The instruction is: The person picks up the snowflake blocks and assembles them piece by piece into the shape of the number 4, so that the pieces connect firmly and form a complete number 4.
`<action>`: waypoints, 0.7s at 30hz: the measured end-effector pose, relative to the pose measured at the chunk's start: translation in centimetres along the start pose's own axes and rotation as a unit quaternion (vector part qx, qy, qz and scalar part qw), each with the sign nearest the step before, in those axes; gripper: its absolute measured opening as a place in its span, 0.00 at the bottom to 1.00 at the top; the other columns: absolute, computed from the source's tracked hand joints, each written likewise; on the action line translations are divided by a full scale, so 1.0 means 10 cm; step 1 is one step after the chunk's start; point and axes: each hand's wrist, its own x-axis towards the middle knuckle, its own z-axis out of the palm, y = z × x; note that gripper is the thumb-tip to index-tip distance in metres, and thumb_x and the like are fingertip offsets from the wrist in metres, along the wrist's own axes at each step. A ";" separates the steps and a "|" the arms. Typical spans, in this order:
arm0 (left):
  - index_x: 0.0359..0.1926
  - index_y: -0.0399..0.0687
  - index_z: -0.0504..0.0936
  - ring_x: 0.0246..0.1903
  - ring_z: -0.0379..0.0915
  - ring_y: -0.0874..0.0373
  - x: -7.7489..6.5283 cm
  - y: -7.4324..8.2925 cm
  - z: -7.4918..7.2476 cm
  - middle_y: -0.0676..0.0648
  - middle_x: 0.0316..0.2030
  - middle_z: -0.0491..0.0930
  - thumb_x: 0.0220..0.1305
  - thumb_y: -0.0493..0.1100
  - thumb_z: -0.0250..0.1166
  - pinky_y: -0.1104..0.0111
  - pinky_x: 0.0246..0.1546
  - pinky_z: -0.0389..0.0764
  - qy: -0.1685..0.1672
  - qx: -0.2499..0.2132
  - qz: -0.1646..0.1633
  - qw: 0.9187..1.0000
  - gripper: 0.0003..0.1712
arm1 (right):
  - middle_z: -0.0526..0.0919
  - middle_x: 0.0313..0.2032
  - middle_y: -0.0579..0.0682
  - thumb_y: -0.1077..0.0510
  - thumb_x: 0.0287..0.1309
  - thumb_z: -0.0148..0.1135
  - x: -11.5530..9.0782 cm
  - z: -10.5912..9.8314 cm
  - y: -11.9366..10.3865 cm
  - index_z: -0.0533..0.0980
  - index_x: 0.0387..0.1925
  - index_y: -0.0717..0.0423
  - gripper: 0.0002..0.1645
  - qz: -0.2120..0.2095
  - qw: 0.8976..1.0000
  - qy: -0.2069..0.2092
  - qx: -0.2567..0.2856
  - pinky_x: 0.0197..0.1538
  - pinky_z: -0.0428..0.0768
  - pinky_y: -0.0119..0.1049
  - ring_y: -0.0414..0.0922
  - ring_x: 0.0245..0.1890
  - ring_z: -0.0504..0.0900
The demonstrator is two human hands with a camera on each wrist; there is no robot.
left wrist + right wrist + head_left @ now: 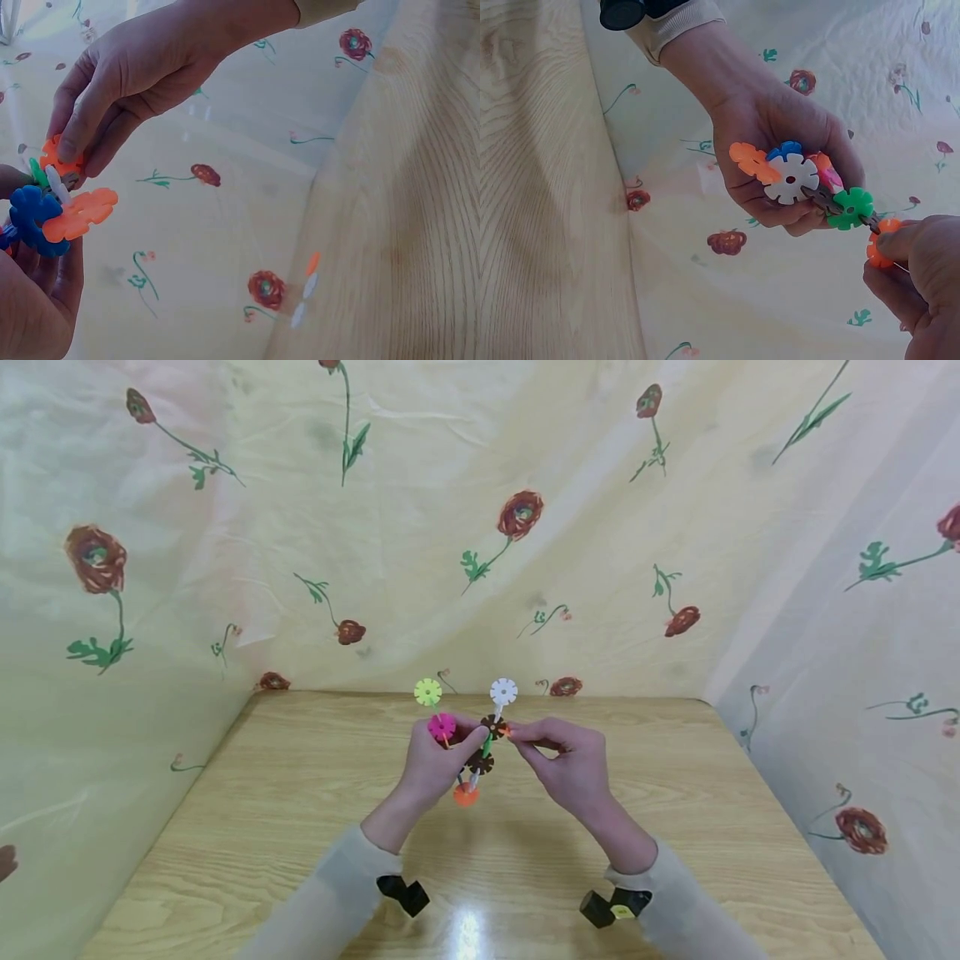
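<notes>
Notched plastic flower discs are slotted together into a chain that my left hand (431,768) holds, its thumb against a dark brown disc (494,727). A yellow-green disc (428,692) and a white disc (504,692) stick up at the far end. Beside the left fingers is a pink disc (442,727); another orange disc (466,794) hangs at the near end. My right hand (573,764) pinches an orange disc (878,252) between thumb and fingers, at the brown disc's edge. A green disc (850,208) and a blue disc (36,221) show in the wrist views.
A wood-grain table (300,760) lies under both hands. Flower-printed cloth (420,568) rises behind it and along both sides. Small black devices sit on both wrists, including one at the right cuff (597,910).
</notes>
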 end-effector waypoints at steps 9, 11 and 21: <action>0.44 0.33 0.89 0.34 0.85 0.61 -0.01 0.01 0.02 0.35 0.40 0.90 0.69 0.38 0.72 0.71 0.39 0.89 -0.006 0.008 0.006 1.000 0.10 | 0.93 0.35 0.60 0.81 0.49 0.75 0.00 -0.03 0.01 0.90 0.35 0.61 0.16 0.002 1.000 -0.006 0.008 0.45 0.89 0.27 0.29 0.45 0.90; 0.45 0.34 0.89 0.34 0.85 0.61 -0.01 0.02 0.02 0.36 0.39 0.90 0.70 0.38 0.72 0.71 0.39 0.89 -0.008 0.013 0.009 1.000 0.10 | 0.93 0.35 0.60 0.81 0.50 0.75 0.01 -0.03 0.01 0.90 0.35 0.61 0.16 -0.004 1.000 -0.006 0.007 0.45 0.89 0.27 0.30 0.45 0.91; 0.44 0.36 0.90 0.34 0.85 0.60 0.02 0.07 -0.02 0.37 0.39 0.91 0.69 0.39 0.73 0.71 0.38 0.89 0.007 0.028 0.013 0.999 0.09 | 0.93 0.40 0.59 0.78 0.49 0.77 0.06 -0.05 0.02 0.90 0.40 0.59 0.18 -0.030 0.999 -0.018 -0.007 0.50 0.88 0.27 0.30 0.48 0.90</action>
